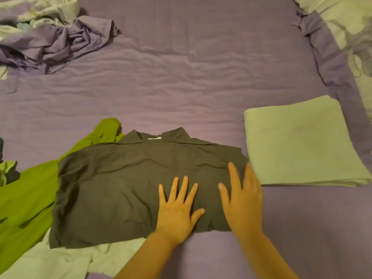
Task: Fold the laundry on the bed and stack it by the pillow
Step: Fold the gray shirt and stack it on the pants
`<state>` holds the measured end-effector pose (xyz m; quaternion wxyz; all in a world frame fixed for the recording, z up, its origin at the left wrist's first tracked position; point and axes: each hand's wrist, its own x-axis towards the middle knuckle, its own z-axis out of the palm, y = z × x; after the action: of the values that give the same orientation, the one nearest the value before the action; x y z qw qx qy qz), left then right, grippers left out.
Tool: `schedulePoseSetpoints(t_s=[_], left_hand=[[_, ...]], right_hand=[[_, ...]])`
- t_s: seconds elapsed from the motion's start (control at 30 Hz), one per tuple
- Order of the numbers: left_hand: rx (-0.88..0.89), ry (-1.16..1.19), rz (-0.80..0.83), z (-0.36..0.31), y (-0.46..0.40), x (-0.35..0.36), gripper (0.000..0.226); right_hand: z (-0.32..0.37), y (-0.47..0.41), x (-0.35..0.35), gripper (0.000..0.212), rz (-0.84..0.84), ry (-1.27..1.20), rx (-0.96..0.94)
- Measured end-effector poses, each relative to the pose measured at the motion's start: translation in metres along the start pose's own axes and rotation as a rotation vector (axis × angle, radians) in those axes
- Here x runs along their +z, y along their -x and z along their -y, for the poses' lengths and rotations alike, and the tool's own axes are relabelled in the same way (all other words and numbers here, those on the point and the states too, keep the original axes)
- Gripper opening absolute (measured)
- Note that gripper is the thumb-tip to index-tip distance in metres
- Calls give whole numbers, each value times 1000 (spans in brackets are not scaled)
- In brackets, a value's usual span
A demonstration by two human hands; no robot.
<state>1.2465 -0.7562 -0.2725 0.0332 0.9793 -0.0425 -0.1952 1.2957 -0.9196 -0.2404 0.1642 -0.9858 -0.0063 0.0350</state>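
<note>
While spread on the bed (181, 87), both hands press the dark shirt (120, 188).

The shirt (128, 188) is thin, matt dark grey cloth, lightly creased. The sheet (181, 77) over the bed is matt purple cloth, rippled with fine wrinkles. By the right edge, the folded towel (298, 141) is pale green cloth, smooth and flat. At the left edge lies a bright green garment (26, 190) of smooth matt fabric. In the far left corner, a purple heap (56, 43) of cloth is crumpled.
</note>
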Motion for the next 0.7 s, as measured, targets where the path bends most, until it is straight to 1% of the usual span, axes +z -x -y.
schedulePoseSetpoints(t_s=[0.03, 0.07, 0.1, 0.17, 0.23, 0.27, 0.3, 0.37, 0.43, 0.5, 0.57, 0.7], left_hand=[[-13, -10, 27, -2, 0, 5, 69], [-19, -15, 41, -3, -1, 8, 72], [-24, -15, 42, -4, -2, 10, 73], [-38, 6, 9, -8, -4, 9, 74], [-43, 54, -56, -15, -8, 5, 72], [-39, 72, -94, -19, -11, 3, 69], [-27, 82, -130, -24, -14, 2, 66], [24, 76, -178, -32, -23, -1, 60], [78, 71, -195, -37, -34, -2, 57], [80, 75, -197, -39, -49, -3, 56], [50, 69, -163, -38, -65, -4, 59], [2, 36, -54, -26, -87, 15, 68]], right_hand=[[-3, -6, -2, 60, 75, -77, 101], [-8, -12, 0, 61, 129, -143, 145], [-14, -17, 3, 60, 152, -187, 121], [-17, -26, 2, 58, 151, -246, -30], [-16, -30, -1, 62, 83, -230, -254], [-17, -33, 0, 64, 51, -227, -308], [-20, -38, 2, 66, 38, -211, -319], [-32, -52, 9, 69, 75, -126, -246], [-44, -60, 17, 71, 163, -48, -141], [-46, -56, 24, 75, 171, -57, -95], [-39, -41, 29, 79, 153, -101, -61], [-33, -19, 40, 86, 178, -90, 45]])
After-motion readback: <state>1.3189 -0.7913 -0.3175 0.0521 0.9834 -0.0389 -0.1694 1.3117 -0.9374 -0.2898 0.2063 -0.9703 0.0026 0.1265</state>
